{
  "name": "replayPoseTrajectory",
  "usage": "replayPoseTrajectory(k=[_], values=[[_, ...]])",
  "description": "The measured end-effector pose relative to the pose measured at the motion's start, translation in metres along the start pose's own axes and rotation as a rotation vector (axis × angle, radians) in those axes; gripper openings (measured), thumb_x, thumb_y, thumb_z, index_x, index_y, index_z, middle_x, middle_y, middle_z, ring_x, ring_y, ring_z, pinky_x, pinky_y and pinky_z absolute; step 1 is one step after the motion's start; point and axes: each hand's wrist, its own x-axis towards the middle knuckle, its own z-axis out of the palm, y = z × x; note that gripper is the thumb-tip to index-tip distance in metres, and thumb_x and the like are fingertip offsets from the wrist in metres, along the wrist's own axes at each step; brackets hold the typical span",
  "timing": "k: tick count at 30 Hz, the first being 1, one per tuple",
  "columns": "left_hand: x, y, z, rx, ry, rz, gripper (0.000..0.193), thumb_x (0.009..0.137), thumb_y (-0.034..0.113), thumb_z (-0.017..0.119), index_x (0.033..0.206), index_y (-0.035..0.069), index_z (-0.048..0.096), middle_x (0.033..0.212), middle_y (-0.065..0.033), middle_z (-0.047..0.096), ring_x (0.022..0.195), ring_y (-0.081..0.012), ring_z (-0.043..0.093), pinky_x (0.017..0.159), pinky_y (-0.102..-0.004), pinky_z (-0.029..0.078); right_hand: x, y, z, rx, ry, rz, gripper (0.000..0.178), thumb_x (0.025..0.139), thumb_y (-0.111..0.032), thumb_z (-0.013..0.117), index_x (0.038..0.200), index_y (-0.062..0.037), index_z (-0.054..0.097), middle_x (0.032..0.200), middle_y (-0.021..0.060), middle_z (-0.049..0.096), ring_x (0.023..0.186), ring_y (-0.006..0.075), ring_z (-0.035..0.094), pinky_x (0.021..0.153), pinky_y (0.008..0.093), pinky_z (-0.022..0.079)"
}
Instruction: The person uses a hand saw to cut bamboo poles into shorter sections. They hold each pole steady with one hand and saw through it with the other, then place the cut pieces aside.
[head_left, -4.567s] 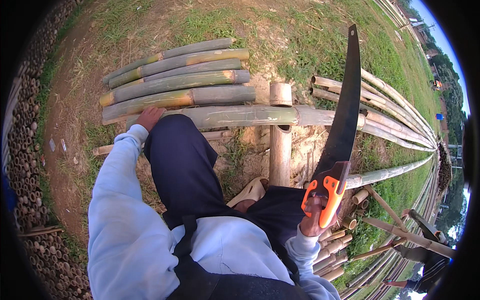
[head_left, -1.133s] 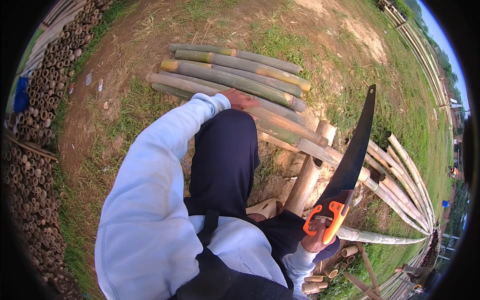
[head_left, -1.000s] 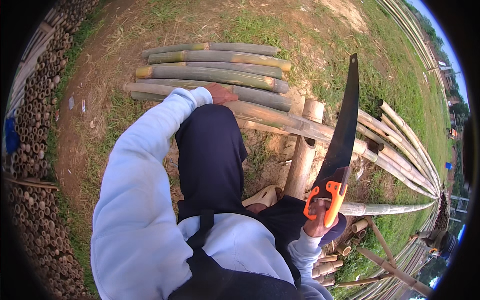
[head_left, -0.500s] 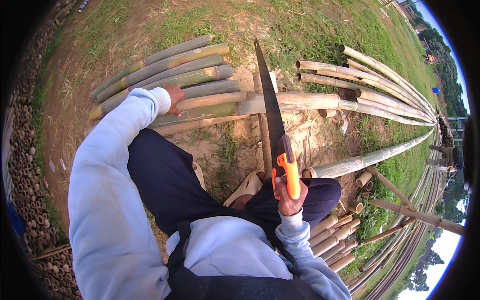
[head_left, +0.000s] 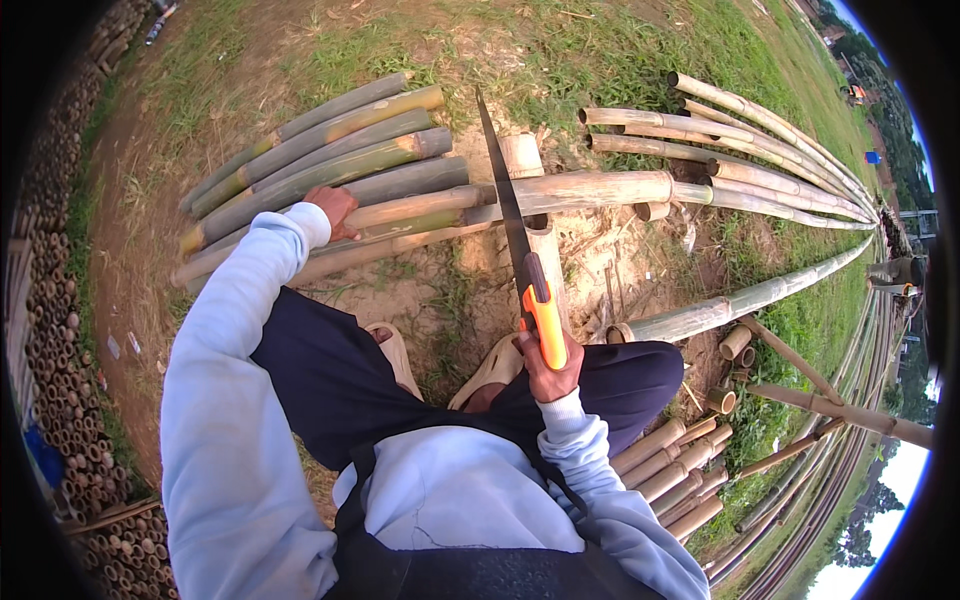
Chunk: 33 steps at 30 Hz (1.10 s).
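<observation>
My right hand is wrapped round the orange handle of a hand saw, whose long dark blade points away from me. The blade crosses over a long bamboo pole lying across a short bamboo support. Whether its teeth touch the pole cannot be made out. To the left, my left hand lies over a bamboo pole in the near part of a row, fingers curled down around it. Several greenish cut bamboo lengths lie beside that hand on the far side.
More long bamboo poles fan out at the right, and a single pole lies nearer. Short cut pieces are piled by my right knee, close to a bamboo frame. Stacked bamboo ends line the far left.
The saw has moved left with my right hand, its blade turned more edge-on and now over the pole left of the support. My left hand remains on the bamboo, shifted slightly left.
</observation>
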Motion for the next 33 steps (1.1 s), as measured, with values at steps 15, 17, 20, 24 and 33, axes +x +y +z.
replayPoseTrajectory(k=[15, 17, 20, 24, 33], values=[[0.038, 0.079, 0.012, -0.276, 0.218, 0.09, 0.102, 0.077, 0.059, 0.082, 0.156, 0.014, 0.036, 0.152, -0.0185, 0.047, 0.142, -0.039, 0.044, 0.12, -0.0497, 0.033, 0.004, 0.012, 0.004, 0.026, -0.029, -0.034, 0.028, 0.098, -0.024, 0.075, 0.101, 0.0032, 0.069, 0.074, 0.0017, 0.062, 0.067, 0.0084, 0.054, 0.062, 0.0287, 0.048], [0.045, 0.092, 0.005, -0.301, 0.224, 0.033, 0.1, 0.076, 0.059, 0.083, 0.153, 0.013, 0.04, 0.149, -0.018, 0.05, 0.14, -0.0386, 0.047, 0.118, -0.0495, 0.035, 0.003, 0.008, 0.004, 0.08, -0.035, -0.008, 0.029, 0.098, -0.025, 0.075, 0.102, 0.0033, 0.069, 0.074, 0.0015, 0.063, 0.068, 0.0083, 0.054, 0.062, 0.0285, 0.048], [0.05, 0.106, -0.003, -0.331, 0.22, -0.061, 0.095, 0.074, 0.058, 0.084, 0.148, 0.012, 0.045, 0.143, -0.0177, 0.056, 0.133, -0.0379, 0.054, 0.112, -0.0498, 0.042, 0.003, 0.003, 0.002, 0.048, -0.049, -0.012, 0.03, 0.098, -0.025, 0.075, 0.102, 0.0038, 0.069, 0.075, 0.0018, 0.064, 0.069, 0.0087, 0.055, 0.063, 0.0284, 0.048], [0.052, 0.114, -0.007, -0.324, 0.184, -0.153, 0.087, 0.073, 0.058, 0.084, 0.139, 0.011, 0.052, 0.131, -0.0181, 0.065, 0.121, -0.0381, 0.063, 0.101, -0.051, 0.05, 0.01, -0.002, 0.01, -0.007, -0.009, -0.012, 0.028, 0.098, -0.023, 0.075, 0.101, 0.0035, 0.069, 0.072, 0.0033, 0.062, 0.067, 0.0095, 0.054, 0.062, 0.0296, 0.047], [0.052, 0.112, -0.005, -0.296, 0.16, -0.185, 0.072, 0.077, 0.054, 0.083, 0.125, 0.005, 0.06, 0.122, -0.0174, 0.07, 0.112, -0.038, 0.068, 0.095, -0.05, 0.053, -0.043, -0.013, -0.01, -0.096, -0.059, 0.074, 0.012, 0.094, -0.006, 0.072, 0.101, 0.0038, 0.069, 0.075, 0.0132, 0.068, 0.069, 0.0148, 0.063, 0.066, 0.0335, 0.052]])
